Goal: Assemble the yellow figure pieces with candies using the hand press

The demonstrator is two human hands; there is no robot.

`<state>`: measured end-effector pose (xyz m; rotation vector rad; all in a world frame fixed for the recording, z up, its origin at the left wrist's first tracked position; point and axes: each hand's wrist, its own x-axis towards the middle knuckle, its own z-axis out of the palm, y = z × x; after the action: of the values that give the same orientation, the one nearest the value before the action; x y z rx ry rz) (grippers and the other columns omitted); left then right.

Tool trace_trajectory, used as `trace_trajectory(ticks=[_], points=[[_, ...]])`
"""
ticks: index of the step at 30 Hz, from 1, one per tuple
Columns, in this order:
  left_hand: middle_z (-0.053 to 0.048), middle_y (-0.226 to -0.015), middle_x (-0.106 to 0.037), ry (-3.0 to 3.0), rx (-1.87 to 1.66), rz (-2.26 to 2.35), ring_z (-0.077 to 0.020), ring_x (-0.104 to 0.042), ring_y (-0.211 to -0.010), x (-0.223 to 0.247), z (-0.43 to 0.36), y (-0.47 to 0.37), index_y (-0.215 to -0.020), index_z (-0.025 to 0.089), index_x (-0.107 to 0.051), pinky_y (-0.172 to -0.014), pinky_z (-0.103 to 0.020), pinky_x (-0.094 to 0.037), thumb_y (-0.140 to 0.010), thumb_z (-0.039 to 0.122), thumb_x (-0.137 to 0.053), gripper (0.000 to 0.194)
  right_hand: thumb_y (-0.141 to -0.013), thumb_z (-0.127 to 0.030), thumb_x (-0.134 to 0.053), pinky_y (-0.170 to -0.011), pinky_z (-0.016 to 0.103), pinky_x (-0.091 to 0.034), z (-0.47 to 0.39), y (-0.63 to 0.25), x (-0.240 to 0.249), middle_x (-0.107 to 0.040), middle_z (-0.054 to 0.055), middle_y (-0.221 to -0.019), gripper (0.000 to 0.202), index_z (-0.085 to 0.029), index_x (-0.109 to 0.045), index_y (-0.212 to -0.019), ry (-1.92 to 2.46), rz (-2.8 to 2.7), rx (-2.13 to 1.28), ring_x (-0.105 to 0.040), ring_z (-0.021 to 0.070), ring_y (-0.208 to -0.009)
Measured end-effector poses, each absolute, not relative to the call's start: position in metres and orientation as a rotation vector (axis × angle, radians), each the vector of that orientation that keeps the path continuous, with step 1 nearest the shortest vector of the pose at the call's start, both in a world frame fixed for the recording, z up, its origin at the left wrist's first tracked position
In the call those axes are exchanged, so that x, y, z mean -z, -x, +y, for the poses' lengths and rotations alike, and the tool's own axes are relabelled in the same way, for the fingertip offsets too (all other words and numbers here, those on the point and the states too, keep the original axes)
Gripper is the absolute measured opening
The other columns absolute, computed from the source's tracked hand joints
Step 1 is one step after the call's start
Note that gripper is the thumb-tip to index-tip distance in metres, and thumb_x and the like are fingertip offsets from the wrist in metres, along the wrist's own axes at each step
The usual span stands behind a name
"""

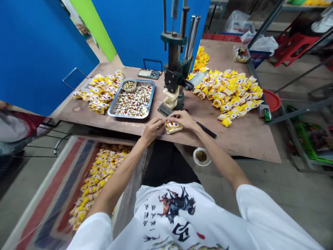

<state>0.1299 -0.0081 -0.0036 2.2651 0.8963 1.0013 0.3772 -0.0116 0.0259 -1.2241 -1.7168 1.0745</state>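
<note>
At the front edge of the wooden table, a small yellow-and-white toy piece sits in a cream-coloured block. My left hand is at the left side of the block, thumb and fingers pinched together; whatever lies between them is too small to make out. From the right, my right hand reaches over the piece with its fingers closed at its upper edge. Just behind both hands stands a dark green hand press with cream-coloured blocks between its head and base.
Left of the press, a metal tray holds small parts and a bowl of gold beads. Yellow-and-white pieces lie in a left pile, a right pile and a striped sack below. A white bowl is beneath the table.
</note>
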Motion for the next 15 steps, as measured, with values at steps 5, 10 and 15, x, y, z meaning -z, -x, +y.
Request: trace_trajectory(ticks=[5, 10, 15], points=[[-0.014, -0.109, -0.077, -2.274, -1.025, 0.948, -0.0262, -0.074, -0.105, 0.019, -0.006, -0.132, -0.115, 0.025, -0.083, -0.098, -0.039, -0.06, -0.109, 0.035, -0.058, 0.027, -0.083, -0.064, -0.083, -0.072, 0.029, -0.051, -0.006, -0.384, -0.025, -0.083, 0.008, -0.092, 0.049, -0.016, -0.089, -0.093, 1.243, -1.718, -1.171, -0.071, 0.0215, -0.084], [-0.013, -0.112, -0.08, -2.134, -1.017, 0.926, -0.0248, -0.075, -0.104, 0.01, -0.012, -0.131, -0.114, 0.025, -0.085, -0.096, -0.038, -0.061, -0.105, 0.038, -0.066, 0.025, -0.086, -0.064, -0.084, -0.071, 0.028, -0.051, -0.005, -0.387, -0.037, -0.083, 0.006, -0.09, 0.05, -0.015, -0.088, -0.096, 1.227, -1.751, -1.314, -0.071, 0.0203, -0.08], [-0.007, -0.086, -0.077, -1.464, -1.022, 1.096, -0.0183, -0.069, -0.07, -0.005, -0.023, -0.144, -0.097, 0.019, -0.082, -0.067, -0.031, -0.059, -0.095, 0.055, -0.079, 0.036, -0.087, -0.066, -0.083, -0.07, 0.028, -0.05, -0.003, -0.39, -0.036, -0.083, 0.006, -0.091, 0.051, -0.016, -0.087, -0.096, 1.237, -1.773, -1.31, -0.07, 0.02, -0.08]])
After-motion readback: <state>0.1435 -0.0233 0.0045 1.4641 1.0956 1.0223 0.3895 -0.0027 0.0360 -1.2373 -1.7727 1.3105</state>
